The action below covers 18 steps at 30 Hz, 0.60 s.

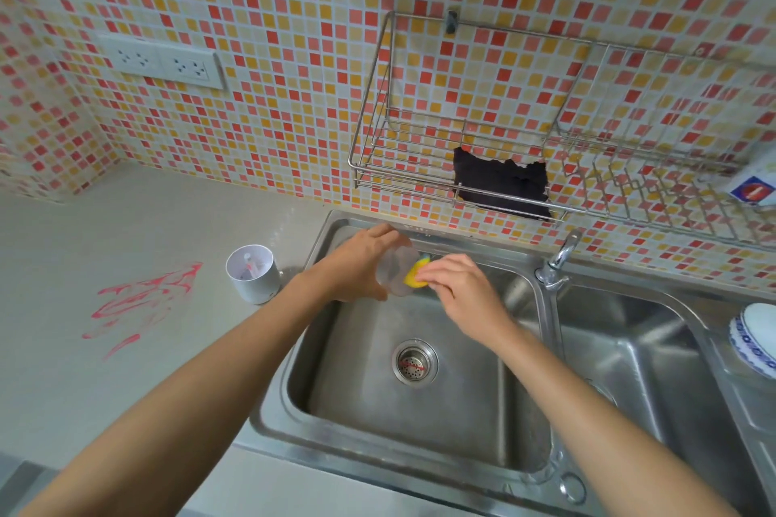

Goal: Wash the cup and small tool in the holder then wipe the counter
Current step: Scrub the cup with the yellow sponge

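Forearms reach in from the near edge over the left basin of the sink [420, 449], whose drain strainer [415, 362] lies below and nearer than the fingers. The left hand [357, 269] holds the translucent cup [392, 275], fingers wrapped around its body, mouth turned toward the right hand [457, 285]. The right-hand fingers pinch a yellow sponge [415, 275] pressed against the cup at its rim. Step in hand, as judged: scrubbing the cup; rinsing is not yet done. Left of the left-hand fingers, the white holder [254, 275] stands on the counter [126, 231], with the small tool [251, 267] inside, details unclear. Further left lie red smears [142, 298]. Right of the right-hand fingers stands the faucet [560, 262]. Beyond the fingers, a dark cloth [502, 183] rests in the wire rack [420, 168]. Next move likely calls for rinsing at the faucet, then fetching the tool.
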Each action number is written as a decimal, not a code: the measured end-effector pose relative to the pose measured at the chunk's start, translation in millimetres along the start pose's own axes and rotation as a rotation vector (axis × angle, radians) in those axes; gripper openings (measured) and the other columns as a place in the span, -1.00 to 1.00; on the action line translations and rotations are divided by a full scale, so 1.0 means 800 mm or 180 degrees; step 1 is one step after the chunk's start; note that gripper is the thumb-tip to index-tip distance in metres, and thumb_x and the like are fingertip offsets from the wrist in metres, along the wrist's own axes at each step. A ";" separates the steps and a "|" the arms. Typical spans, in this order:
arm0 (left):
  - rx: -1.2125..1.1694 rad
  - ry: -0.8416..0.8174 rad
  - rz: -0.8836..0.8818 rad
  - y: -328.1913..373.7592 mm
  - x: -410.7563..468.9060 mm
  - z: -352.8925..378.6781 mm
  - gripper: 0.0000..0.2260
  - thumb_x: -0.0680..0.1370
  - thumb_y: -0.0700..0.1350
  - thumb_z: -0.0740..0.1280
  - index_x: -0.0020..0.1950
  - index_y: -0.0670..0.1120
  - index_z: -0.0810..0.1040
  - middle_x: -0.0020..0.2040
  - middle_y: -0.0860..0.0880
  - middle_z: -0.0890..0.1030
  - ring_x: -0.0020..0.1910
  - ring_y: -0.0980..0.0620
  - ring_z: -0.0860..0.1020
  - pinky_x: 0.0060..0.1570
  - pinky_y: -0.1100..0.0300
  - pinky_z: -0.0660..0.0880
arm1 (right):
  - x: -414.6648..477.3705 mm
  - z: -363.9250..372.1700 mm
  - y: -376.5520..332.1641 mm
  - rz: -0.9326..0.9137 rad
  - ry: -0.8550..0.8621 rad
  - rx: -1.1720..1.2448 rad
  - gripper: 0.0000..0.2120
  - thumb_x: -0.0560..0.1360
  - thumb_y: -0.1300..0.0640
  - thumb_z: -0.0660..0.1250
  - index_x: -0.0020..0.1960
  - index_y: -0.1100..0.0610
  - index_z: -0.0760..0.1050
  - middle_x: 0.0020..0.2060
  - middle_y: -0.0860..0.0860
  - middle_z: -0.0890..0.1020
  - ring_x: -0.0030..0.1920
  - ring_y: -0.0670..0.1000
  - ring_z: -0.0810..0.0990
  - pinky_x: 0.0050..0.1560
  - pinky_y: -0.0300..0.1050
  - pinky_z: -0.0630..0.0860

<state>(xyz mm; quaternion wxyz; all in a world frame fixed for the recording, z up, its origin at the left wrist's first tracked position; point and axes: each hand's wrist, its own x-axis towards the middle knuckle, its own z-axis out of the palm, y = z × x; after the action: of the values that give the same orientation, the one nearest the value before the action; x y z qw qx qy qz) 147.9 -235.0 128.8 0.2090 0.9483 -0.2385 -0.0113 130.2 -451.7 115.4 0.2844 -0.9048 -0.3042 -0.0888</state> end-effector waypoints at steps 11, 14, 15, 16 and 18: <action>-0.0538 0.0068 -0.0109 0.002 -0.003 0.000 -0.24 0.25 -0.09 0.60 0.40 0.00 0.38 0.32 0.04 0.42 0.29 0.04 0.39 0.29 0.07 0.42 | -0.013 0.015 -0.005 -0.0367 0.0269 -0.0371 -0.74 0.41 0.29 0.45 0.07 0.10 0.63 0.04 -0.07 0.63 0.04 0.03 0.50 0.10 -0.21 0.46; -0.0793 0.0167 -0.0154 0.006 -0.002 -0.002 -0.24 0.27 -0.12 0.57 0.42 -0.02 0.35 0.34 0.03 0.40 0.31 0.04 0.38 0.32 0.07 0.40 | -0.006 0.011 -0.006 -0.0436 0.0465 -0.0480 -0.76 0.43 0.30 0.44 0.07 0.13 0.62 0.04 -0.03 0.63 0.04 0.06 0.51 0.15 -0.20 0.44; -0.0868 0.0231 -0.0167 0.008 -0.003 -0.002 -0.24 0.28 -0.13 0.57 0.42 -0.04 0.33 0.34 0.02 0.39 0.32 0.04 0.37 0.32 0.07 0.40 | -0.004 0.011 -0.006 -0.0454 0.0520 -0.0468 -0.77 0.44 0.30 0.43 0.08 0.14 0.62 0.05 -0.02 0.63 0.04 0.05 0.50 0.18 -0.22 0.42; -0.0904 0.0308 -0.0180 0.010 -0.003 0.000 -0.23 0.29 -0.12 0.57 0.43 -0.06 0.31 0.34 0.01 0.38 0.32 0.05 0.36 0.33 0.08 0.39 | -0.002 0.011 -0.006 -0.0467 0.0591 -0.0462 -0.77 0.45 0.30 0.42 0.10 0.14 0.61 0.05 -0.02 0.63 0.05 0.05 0.50 0.20 -0.24 0.40; -0.0891 0.0463 -0.0219 0.014 -0.004 0.004 -0.19 0.28 -0.06 0.60 0.43 -0.09 0.27 0.35 -0.01 0.38 0.33 0.07 0.35 0.33 0.14 0.36 | 0.001 0.012 -0.008 -0.0465 0.0686 -0.0438 -0.78 0.48 0.29 0.40 0.11 0.14 0.61 0.06 -0.02 0.62 0.07 0.04 0.51 0.22 -0.25 0.39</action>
<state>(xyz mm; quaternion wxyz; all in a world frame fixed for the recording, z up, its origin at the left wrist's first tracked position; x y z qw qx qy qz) 139.6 -243.9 129.9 0.3553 0.9159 -0.1862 0.0171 126.7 -441.3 110.7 0.2454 -0.8828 -0.3302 -0.2266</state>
